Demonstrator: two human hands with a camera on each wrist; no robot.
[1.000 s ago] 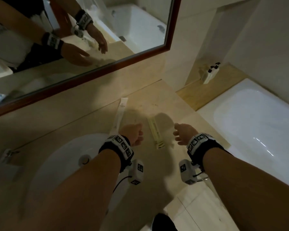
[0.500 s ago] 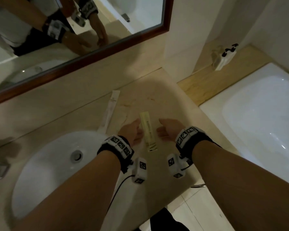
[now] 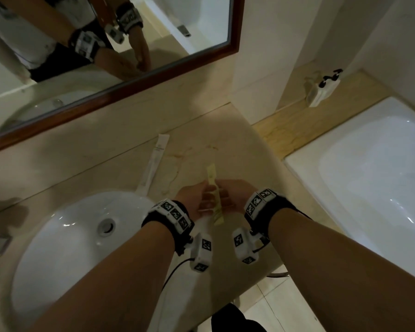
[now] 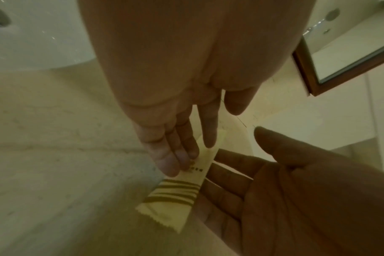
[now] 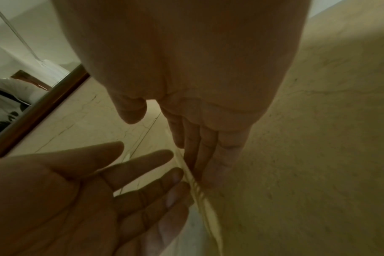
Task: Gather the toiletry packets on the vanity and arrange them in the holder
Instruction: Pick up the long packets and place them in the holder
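A narrow yellow packet (image 3: 215,197) with brown stripes stands tilted on its edge above the beige vanity top (image 3: 120,168), sandwiched between my two hands. My left hand (image 3: 201,200) presses its straight fingers (image 4: 182,154) against the packet's (image 4: 173,195) left face. My right hand (image 3: 233,195) meets it from the right with fingers (image 5: 205,154) extended and its palm (image 4: 285,199) turned toward the left hand. In the right wrist view the packet (image 5: 206,204) shows only as a thin edge. A long white packet (image 3: 153,164) lies flat on the counter behind the left hand, its near end at the basin rim.
A white oval basin (image 3: 58,248) is sunk into the vanity on the left. A wood-framed mirror (image 3: 134,85) lines the back wall. A white bathtub (image 3: 381,188) lies to the right, with a pump-bottle set (image 3: 324,88) on its ledge. The vanity's front edge runs just under my wrists.
Both hands have closed in on the yellow packet from either side. It lay flat on the counter before and now stands raised on edge between the fingers.
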